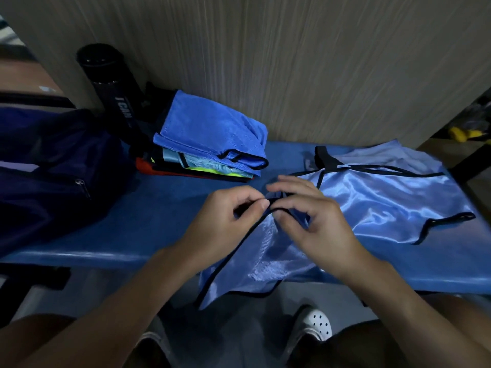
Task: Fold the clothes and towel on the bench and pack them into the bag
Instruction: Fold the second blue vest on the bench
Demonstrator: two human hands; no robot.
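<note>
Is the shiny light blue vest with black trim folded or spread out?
Spread out: the shiny light blue vest lies loose across the blue bench, a corner hanging over the front edge.

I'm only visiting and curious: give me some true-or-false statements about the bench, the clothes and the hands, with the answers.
1. The left hand and the right hand both pinch the black trim of the light blue vest. True.
2. The folded stack is inside the bag. False: it sits on the bench, beside the dark blue bag.
3. Part of the vest hangs over the bench's front edge. True.
4. The black bottle lies on the vest. False: it stands by the wall, behind the bag and the stack.
5. A red garment tops the stack. False: a blue garment is on top; red shows only at the bottom.
</note>
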